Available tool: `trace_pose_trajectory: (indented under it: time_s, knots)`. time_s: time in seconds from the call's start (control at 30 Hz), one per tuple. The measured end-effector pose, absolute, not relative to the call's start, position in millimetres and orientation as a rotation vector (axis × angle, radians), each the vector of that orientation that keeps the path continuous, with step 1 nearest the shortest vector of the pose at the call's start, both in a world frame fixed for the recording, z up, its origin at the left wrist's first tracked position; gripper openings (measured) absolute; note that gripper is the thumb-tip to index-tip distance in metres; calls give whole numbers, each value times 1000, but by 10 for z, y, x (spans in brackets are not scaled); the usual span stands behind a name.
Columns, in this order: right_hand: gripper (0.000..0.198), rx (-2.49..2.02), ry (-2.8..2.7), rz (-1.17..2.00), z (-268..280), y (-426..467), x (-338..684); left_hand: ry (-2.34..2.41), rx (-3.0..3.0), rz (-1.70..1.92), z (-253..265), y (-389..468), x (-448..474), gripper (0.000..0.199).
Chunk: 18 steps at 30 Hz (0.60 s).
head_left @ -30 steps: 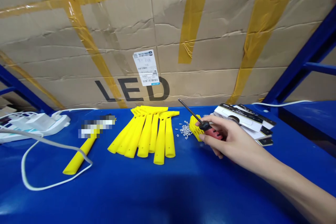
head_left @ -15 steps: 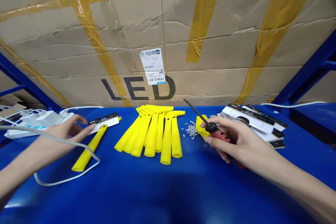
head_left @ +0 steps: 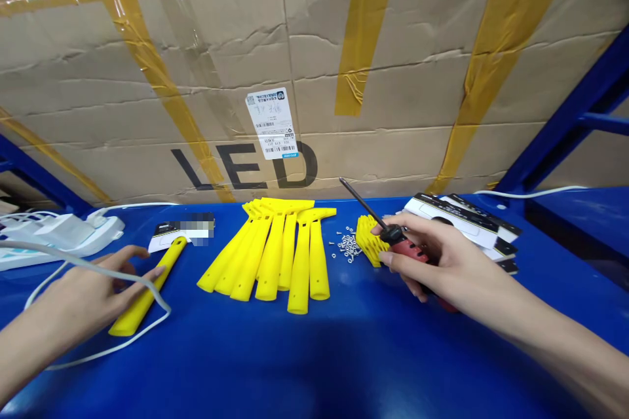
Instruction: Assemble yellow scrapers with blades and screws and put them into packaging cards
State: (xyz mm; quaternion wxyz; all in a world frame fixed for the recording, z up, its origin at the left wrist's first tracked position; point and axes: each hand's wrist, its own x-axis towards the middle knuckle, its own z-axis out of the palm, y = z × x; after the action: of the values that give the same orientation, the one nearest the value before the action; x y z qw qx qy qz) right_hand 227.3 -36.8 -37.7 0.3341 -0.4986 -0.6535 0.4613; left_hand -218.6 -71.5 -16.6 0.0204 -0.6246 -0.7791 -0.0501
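Note:
My right hand (head_left: 427, 255) is wrapped round the red-and-black handle of a screwdriver (head_left: 410, 250), its dark shaft angled up and to the left. Beside a yellow plastic handle (head_left: 145, 301) on the left, my left hand (head_left: 98, 291) has thumb and fingers apart; the thumb tip overlaps the handle, and I cannot tell if it touches. A black-and-white card (head_left: 170, 234) lies at that handle's far end. Several yellow T-shaped handles (head_left: 268, 262) are fanned out in the middle. Small screws and nuts (head_left: 348, 245) lie to their right, beside a stack of small yellow pieces (head_left: 368, 239).
Black-and-white printed cards (head_left: 464, 226) are piled behind my right hand. A white power strip (head_left: 63, 236) is at the far left. A loose white cable (head_left: 164, 314) loops over my left wrist. A large taped carton (head_left: 393, 144) stands behind the blue table (head_left: 314, 366).
My left hand has come down and nearer to me, from by the card to alongside the single yellow handle. My right hand keeps the screwdriver. The view has shifted slightly right.

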Motion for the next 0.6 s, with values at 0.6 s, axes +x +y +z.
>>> trace_pose_trajectory:
  time_s: [0.6]
  knots:
    - [28, -1298, -1735, 1136, -384, -340, 2300, -1760, -2519, -540, 33, -258, -1624, 45]
